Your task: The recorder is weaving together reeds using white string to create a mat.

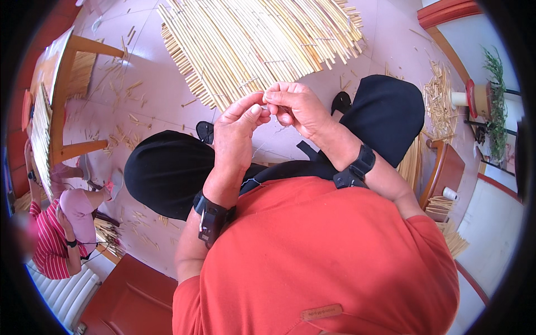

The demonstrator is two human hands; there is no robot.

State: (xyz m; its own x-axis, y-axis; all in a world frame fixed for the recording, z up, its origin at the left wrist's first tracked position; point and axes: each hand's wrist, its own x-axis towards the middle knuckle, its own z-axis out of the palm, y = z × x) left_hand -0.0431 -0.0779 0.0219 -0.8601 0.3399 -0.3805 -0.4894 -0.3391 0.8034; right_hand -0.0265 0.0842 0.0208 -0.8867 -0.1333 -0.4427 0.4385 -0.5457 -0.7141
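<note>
My left hand [239,127] and my right hand [294,107] meet in front of my knees, fingertips pinched together. A thin pale thread [279,129] shows at the fingers and trails below them; its exact course between the fingertips is too fine to follow. Just beyond the hands lies a mat of straw-coloured stalks [254,47], set side by side and bound with rows of stitching. Its near edge comes close to my fingertips. The cut ends along its left and right sides are stepped and uneven.
Stalk offcuts [134,123] litter the tiled floor. At left, a person in a striped top [53,240] sits by a wooden table [66,100] with another mat. On the right are a heap of stalks [441,100], a wooden chair [444,170] and a white thread spool [449,194].
</note>
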